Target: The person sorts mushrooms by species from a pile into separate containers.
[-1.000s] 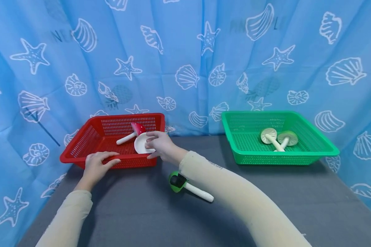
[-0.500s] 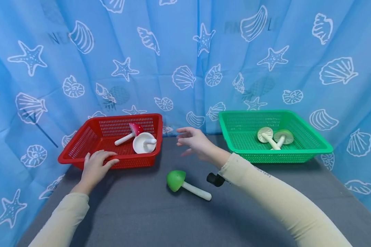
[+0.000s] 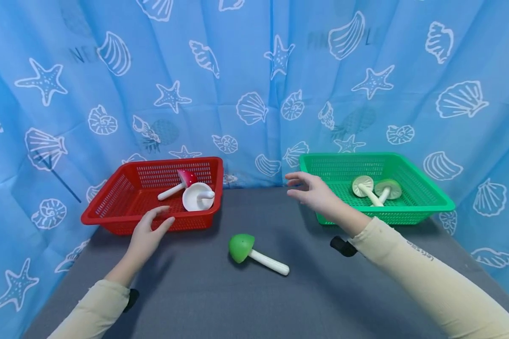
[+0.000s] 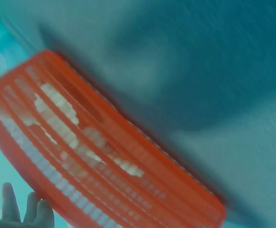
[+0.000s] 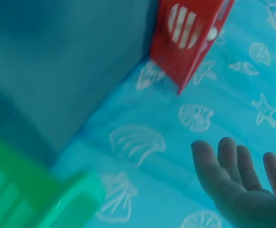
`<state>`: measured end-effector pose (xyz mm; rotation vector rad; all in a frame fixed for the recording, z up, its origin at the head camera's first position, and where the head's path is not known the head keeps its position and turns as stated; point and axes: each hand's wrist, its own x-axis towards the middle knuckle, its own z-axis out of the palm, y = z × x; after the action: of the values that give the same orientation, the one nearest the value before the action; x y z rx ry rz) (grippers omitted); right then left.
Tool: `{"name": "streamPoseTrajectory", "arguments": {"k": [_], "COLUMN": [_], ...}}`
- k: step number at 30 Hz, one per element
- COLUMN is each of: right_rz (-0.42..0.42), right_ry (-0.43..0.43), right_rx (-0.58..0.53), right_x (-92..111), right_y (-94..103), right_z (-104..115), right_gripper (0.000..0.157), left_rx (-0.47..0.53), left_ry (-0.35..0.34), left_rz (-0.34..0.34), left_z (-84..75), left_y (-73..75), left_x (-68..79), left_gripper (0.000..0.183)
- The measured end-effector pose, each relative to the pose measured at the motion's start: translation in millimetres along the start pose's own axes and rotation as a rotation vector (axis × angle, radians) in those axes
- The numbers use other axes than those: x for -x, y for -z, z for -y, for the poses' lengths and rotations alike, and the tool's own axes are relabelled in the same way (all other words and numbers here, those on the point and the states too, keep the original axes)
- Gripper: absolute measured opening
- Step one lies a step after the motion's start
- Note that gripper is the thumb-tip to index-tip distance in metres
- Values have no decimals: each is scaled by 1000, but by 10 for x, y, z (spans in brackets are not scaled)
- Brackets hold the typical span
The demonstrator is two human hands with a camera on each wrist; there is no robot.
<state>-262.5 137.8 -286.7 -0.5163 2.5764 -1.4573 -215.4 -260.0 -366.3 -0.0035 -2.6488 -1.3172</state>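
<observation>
My left hand hovers by the front rim of the red basket, fingers relaxed, holding nothing. Inside that basket, toward its right end, lie a toy mushroom with a red spotted cap and another with its pale underside up. A green-capped toy mushroom lies on the grey cloth between the baskets, its white stem pointing right. Just left of the green basket my right hand is in the air, with nothing in it. Two mushrooms with greenish caps rest in the green basket.
A blue curtain printed with shells and starfish hangs behind the table. Dark wrist-camera pieces show at my left wrist and right wrist.
My right hand has let go of the pale-underside mushroom in the red basket and moved right to the green basket. My left hand has lifted off the red rim and shifted slightly right.
</observation>
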Motion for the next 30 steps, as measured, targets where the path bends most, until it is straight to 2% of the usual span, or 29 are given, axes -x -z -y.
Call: {"name": "streamPoseTrajectory", "arguments": {"k": [5, 12, 17, 20, 23, 28, 30], "right_rz": [-36, -109, -109, -107, -102, -100, -112], "right_ry": [30, 75, 110, 119, 97, 37, 26], "right_rx": [131, 338, 508, 628, 699, 734, 735], "right_x": [147, 311, 352, 361, 366, 378, 384], "right_y": [230, 485, 574, 618, 662, 715, 723], "right_z": [-140, -385, -583, -728, -877, -1071, -1126], "right_gripper": [50, 51, 53, 55, 55, 54, 53], "left_rx": [100, 176, 203, 240, 271, 333, 354], "left_ry": [2, 16, 51, 76, 76, 89, 108], "left_rz": [16, 120, 187, 264, 376, 584, 647], "left_z": [-130, -219, -262, -318, -386, -499, -535], "left_y": [-142, -357, -477, -531, -590, -716, -778], "left_x": [91, 206, 267, 303, 340, 418, 446], "left_gripper": [47, 44, 41, 40, 41, 47, 49]}}
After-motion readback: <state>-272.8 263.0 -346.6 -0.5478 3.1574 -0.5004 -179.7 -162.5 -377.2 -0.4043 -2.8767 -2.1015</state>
